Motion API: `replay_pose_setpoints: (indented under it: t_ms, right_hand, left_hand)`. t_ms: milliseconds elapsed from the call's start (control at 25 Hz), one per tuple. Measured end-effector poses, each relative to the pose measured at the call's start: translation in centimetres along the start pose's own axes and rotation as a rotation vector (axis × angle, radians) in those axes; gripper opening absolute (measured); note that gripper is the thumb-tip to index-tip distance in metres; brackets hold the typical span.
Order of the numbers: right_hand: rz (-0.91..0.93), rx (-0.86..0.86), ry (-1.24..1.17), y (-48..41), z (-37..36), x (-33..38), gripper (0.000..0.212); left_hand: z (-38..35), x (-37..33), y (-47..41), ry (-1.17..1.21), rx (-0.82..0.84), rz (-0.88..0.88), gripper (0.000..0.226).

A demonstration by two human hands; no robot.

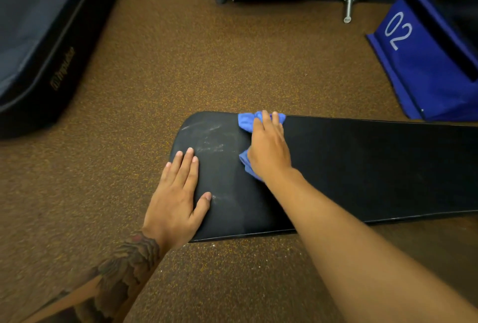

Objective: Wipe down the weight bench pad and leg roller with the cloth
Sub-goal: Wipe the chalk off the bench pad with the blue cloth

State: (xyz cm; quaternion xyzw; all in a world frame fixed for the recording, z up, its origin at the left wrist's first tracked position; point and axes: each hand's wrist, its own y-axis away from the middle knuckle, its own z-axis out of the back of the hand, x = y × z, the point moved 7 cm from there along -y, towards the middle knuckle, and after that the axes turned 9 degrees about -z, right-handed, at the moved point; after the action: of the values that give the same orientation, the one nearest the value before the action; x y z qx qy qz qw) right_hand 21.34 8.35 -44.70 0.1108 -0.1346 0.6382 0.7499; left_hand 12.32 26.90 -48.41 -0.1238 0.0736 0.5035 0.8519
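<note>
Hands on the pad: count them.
2. The left hand lies flat at the pad's rounded end; the right hand presses the cloth near its far edge.

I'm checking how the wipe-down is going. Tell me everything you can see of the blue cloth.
The blue cloth is a soft, crumpled rag, bunched rather than spread flat. It lies on the black bench pad, near its far edge, beside a patch of pale smudges. The right hand presses down on it, covering its middle, so only two bits show: one beyond the fingers, one by the wrist. The left hand rests flat on the pad's rounded end, apart from the cloth.
</note>
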Motion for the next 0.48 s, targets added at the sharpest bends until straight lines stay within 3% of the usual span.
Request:
replay_pose_setpoints:
  t_ms: [120, 320, 480]
  right_hand:
    - [0.050, 0.026, -0.002, -1.8, -0.8, 1.6, 0.056]
    - [0.310, 0.150, -0.085, 6.4, -1.2, 0.5, 0.060]
    - [0.236, 0.129, -0.061, 5.6, -0.7, -2.4, 0.062]
  left_hand:
    - [0.0, 0.0, 0.0, -0.002, -0.005, 0.002, 0.075]
    - [-0.1, 0.0, 0.0, 0.008, 0.010, 0.008, 0.076]
    - [-0.1, 0.2, 0.0, 0.008, 0.012, 0.006, 0.076]
